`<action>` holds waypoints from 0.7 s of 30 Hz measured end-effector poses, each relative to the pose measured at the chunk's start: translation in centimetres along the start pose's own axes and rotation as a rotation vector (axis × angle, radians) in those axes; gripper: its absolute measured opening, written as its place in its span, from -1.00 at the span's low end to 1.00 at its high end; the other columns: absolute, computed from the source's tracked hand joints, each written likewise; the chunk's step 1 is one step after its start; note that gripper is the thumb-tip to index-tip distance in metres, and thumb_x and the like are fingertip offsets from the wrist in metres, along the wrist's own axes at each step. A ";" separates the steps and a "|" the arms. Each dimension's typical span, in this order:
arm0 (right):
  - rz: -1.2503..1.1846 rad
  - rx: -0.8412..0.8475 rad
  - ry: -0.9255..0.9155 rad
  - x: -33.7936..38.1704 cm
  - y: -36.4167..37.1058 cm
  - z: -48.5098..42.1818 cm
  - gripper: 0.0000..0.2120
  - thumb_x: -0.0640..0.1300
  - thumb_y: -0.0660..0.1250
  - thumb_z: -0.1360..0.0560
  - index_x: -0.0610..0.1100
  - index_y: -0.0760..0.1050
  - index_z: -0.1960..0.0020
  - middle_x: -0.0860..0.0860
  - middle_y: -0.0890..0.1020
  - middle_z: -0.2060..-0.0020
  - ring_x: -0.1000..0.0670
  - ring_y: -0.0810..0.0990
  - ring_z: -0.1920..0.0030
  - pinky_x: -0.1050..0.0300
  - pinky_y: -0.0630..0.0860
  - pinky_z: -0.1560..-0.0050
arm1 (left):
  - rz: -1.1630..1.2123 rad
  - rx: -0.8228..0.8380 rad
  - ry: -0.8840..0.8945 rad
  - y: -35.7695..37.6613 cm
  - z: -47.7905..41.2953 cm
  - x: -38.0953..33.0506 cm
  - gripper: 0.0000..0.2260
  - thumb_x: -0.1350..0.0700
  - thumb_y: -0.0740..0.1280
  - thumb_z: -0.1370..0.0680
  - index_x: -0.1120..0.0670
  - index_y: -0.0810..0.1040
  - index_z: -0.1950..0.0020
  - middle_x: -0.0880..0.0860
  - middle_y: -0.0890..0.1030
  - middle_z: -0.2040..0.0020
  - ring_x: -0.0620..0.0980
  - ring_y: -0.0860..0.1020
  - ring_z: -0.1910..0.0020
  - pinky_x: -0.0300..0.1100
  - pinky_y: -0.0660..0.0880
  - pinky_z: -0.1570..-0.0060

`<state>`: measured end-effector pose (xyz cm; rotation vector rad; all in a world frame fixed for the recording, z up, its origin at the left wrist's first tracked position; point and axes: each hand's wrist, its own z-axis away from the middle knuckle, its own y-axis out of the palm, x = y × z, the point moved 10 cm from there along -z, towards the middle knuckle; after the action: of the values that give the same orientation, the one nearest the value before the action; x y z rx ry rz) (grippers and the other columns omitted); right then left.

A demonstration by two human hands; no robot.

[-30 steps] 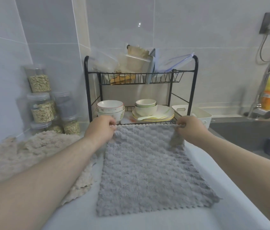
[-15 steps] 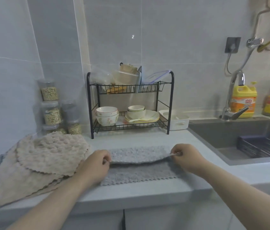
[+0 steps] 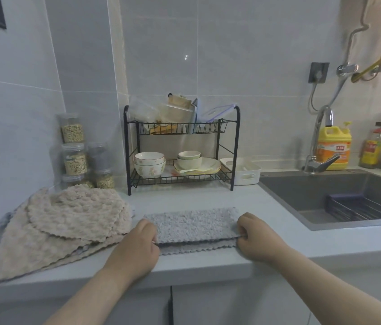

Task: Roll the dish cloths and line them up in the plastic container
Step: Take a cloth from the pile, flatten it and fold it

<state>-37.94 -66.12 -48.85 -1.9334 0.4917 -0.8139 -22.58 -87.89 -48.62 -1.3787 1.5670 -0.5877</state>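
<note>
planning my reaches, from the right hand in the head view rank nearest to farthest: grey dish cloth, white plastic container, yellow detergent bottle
1. Grey dish cloth: pinched in the right hand, at the counter's front edge.
2. White plastic container: farther back, beside the dish rack.
3. Yellow detergent bottle: behind the sink, far right.

Grey dish cloth (image 3: 190,225) folded over — left hand (image 3: 135,245), right hand (image 3: 258,238) pinching corners.

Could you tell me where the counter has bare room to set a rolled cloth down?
Bare: between the dish rack and the gray cloth, and between that cloth and the sink. Crowded: the left, under the beige cloth pile.
</note>
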 end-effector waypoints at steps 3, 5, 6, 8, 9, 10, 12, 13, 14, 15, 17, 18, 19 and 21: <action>-0.008 0.012 -0.007 -0.1 0.1 0.0 -0.76 -0.23 0.23 -0.29 0.00 0.18 0.37 0.11 0.35 0.27 -0.03 0.40 0.25 0.36 0.24 0.33 | -0.047 0.034 0.055 0.6 0.0 -0.2 -0.78 0.27 0.17 -0.36 -0.01 0.18 0.30 -0.10 0.28 0.23 -0.11 0.28 0.30 -0.22 0.15 0.38; -0.004 0.019 -0.016 -0.2 0.3 -0.1 -0.76 -0.23 0.23 -0.29 0.00 0.19 0.38 0.12 0.35 0.26 -0.01 0.40 0.25 0.36 0.24 0.32 | -0.065 0.053 0.111 0.9 -0.1 -0.4 -0.77 0.25 0.18 -0.33 -0.03 0.17 0.32 -0.13 0.28 0.26 -0.17 0.28 0.28 -0.27 0.16 0.36; -0.003 0.027 -0.019 -0.2 0.5 -0.1 -0.75 -0.23 0.24 -0.30 0.00 0.20 0.39 0.13 0.35 0.25 0.00 0.40 0.25 0.38 0.24 0.31 | -0.069 0.061 0.145 1.0 -0.1 -0.5 -0.79 0.23 0.18 -0.30 -0.03 0.18 0.33 -0.13 0.28 0.27 -0.18 0.28 0.28 -0.29 0.16 0.35; -0.018 0.042 -0.024 -0.2 0.7 -0.2 -0.75 -0.21 0.23 -0.28 0.03 0.20 0.41 0.16 0.34 0.25 0.03 0.40 0.25 0.37 0.26 0.28 | -0.078 0.068 0.206 1.2 -0.1 -0.9 -0.88 0.19 0.14 -0.25 0.00 0.21 0.34 -0.13 0.28 0.29 -0.13 0.29 0.28 -0.30 0.17 0.33; -0.027 0.044 -0.028 -0.2 0.7 -0.2 -0.77 -0.18 0.22 -0.26 0.04 0.20 0.42 0.17 0.34 0.24 0.05 0.41 0.25 0.34 0.29 0.25 | -0.079 0.070 0.218 1.2 -0.1 -1.0 -0.90 0.18 0.13 -0.24 0.01 0.22 0.34 -0.13 0.28 0.30 -0.09 0.30 0.29 -0.29 0.17 0.33; -0.036 0.047 -0.030 -0.2 0.8 -0.2 -0.79 -0.16 0.21 -0.25 0.05 0.20 0.43 0.18 0.34 0.24 0.08 0.41 0.25 0.32 0.30 0.22 | -0.080 0.084 0.201 1.4 -0.2 -0.8 -0.92 0.17 0.12 -0.25 0.02 0.23 0.34 -0.12 0.29 0.29 -0.07 0.31 0.29 -0.26 0.19 0.34; -0.045 0.063 -0.040 -0.2 0.9 -0.2 -0.80 -0.15 0.21 -0.25 0.06 0.22 0.44 0.17 0.37 0.21 0.11 0.42 0.24 0.31 0.32 0.18 | -0.086 0.127 0.130 1.8 -0.4 -0.2 -0.92 0.17 0.14 -0.31 0.03 0.24 0.32 -0.11 0.32 0.26 -0.08 0.32 0.29 -0.21 0.22 0.34; -0.045 0.082 -0.039 -0.2 1.0 -0.1 -0.79 -0.15 0.22 -0.26 0.05 0.23 0.45 0.14 0.39 0.18 0.10 0.43 0.22 0.33 0.32 0.17 | -0.091 0.147 0.106 2.0 -0.5 0.0 -0.91 0.17 0.15 -0.34 0.03 0.24 0.32 -0.10 0.32 0.25 -0.09 0.31 0.29 -0.20 0.22 0.34; -0.043 0.101 -0.039 -0.2 1.1 -0.1 -0.79 -0.14 0.23 -0.26 0.05 0.25 0.46 0.10 0.41 0.16 0.08 0.44 0.19 0.37 0.32 0.16 | -0.096 0.166 0.097 2.2 -0.5 0.0 -0.89 0.18 0.15 -0.36 0.03 0.23 0.32 -0.10 0.32 0.24 -0.11 0.30 0.29 -0.21 0.20 0.34; -0.051 0.103 -0.044 -0.2 1.0 -0.2 -0.80 -0.11 0.23 -0.26 0.06 0.26 0.47 0.08 0.42 0.14 0.07 0.44 0.15 0.40 0.31 0.15 | -0.095 0.181 0.096 2.3 -0.5 0.0 -0.89 0.17 0.14 -0.37 0.03 0.23 0.32 -0.09 0.32 0.23 -0.12 0.29 0.29 -0.22 0.19 0.35; -0.057 0.070 -0.039 -0.3 0.6 0.0 -0.84 0.03 0.18 -0.26 0.04 0.34 0.47 0.08 0.43 0.11 0.04 0.44 0.08 0.33 0.32 0.09 | -0.090 0.176 0.095 2.1 -0.6 0.0 -0.90 0.12 0.10 -0.39 0.06 0.27 0.33 -0.08 0.34 0.22 -0.13 0.31 0.26 -0.24 0.20 0.33; -0.054 0.025 -0.037 -0.5 0.2 0.2 -0.80 0.09 0.16 -0.29 0.02 0.38 0.44 0.09 0.44 0.09 0.03 0.44 0.03 0.28 0.32 0.06 | -0.088 0.142 0.084 1.8 -0.7 0.2 -0.86 0.10 0.10 -0.42 0.08 0.30 0.32 -0.07 0.36 0.22 -0.13 0.33 0.24 -0.25 0.23 0.31; -0.057 -0.029 -0.033 -0.6 -0.2 0.3 -0.75 0.13 0.16 -0.34 0.00 0.41 0.39 0.10 0.45 0.05 0.02 0.43 -0.02 0.25 0.32 0.01 | -0.080 0.086 0.069 1.2 -0.8 0.4 -0.82 0.07 0.10 -0.47 0.09 0.34 0.30 -0.07 0.37 0.22 -0.12 0.35 0.22 -0.26 0.27 0.27; -0.060 -0.110 -0.021 -0.7 -1.1 0.4 -0.76 0.12 0.19 -0.50 0.00 0.52 0.15 0.12 0.44 -0.16 0.00 0.39 -0.21 0.20 0.31 -0.15 | -0.043 -0.009 0.041 0.0 -1.2 0.2 -0.81 0.03 0.13 -0.55 0.06 0.43 0.18 -0.11 0.46 0.12 -0.07 0.44 0.09 -0.22 0.39 0.11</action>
<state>-38.15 -64.94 -48.26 -2.0651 0.4762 -0.8190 -23.58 -88.33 -48.13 -1.4187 1.5771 -0.6392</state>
